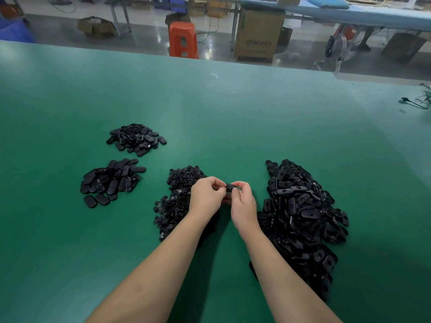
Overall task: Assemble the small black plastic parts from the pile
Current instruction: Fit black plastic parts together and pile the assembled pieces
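Both hands meet over the green surface (221, 117), just above the gap between two heaps; the left hand (206, 197) has its fingers curled in, pinching one end of a small black oval part (231, 187), and the right hand (242, 202) pinches the other end between thumb and forefinger; whether a second, smaller piece sits under the left fingertips cannot be told, since the fingers hide it.

Just beyond and under the left hand lies a heap of small round pieces (179, 199); just beside the right hand, running down along the right forearm, lies the large pile of oval shells (300, 220); well off to the left of the left hand lie two smaller heaps, the nearer heap (112, 181) and the farther heap (136, 139), whose parts look like ovals too, perhaps finished ones.

As a judgement: the part looks light, stiff moulded plastic, smooth and a little glossy, so it may slip under a loose pinch; it seems tough rather than fragile, though a snap tab could bend if forced askew; the long edges or the two rounded ends offer the best hold, leaving the slotted middle free for the mating piece; a firm fingertip pinch should do, with pressure applied square to the face.
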Demonstrator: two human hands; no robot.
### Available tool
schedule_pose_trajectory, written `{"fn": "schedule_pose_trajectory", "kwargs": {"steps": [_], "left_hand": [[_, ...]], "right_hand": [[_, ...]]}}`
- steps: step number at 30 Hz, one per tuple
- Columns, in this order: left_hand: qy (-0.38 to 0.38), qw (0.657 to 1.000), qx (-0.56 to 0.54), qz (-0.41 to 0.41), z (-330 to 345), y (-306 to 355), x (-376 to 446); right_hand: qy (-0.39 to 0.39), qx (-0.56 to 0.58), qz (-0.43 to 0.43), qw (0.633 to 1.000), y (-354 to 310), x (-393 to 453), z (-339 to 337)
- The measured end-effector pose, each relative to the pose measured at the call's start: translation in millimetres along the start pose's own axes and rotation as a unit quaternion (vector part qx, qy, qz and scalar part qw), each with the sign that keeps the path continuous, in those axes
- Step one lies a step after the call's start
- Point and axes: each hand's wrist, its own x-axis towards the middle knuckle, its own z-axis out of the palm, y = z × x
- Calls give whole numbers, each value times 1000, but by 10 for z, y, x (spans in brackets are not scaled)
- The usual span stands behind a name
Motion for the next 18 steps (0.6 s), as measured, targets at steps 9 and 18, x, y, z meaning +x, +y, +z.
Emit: {"fn": "schedule_pose_trajectory", "kwargs": {"steps": [9,18], "left_hand": [[28,999,15,-7,53,70,-65],[12,995,92,28,37,93,-6]], "right_hand": [[-8,-11,4,1000,-13,-11,-7],[-12,-30,2,999,-13,-4,-16]]}}
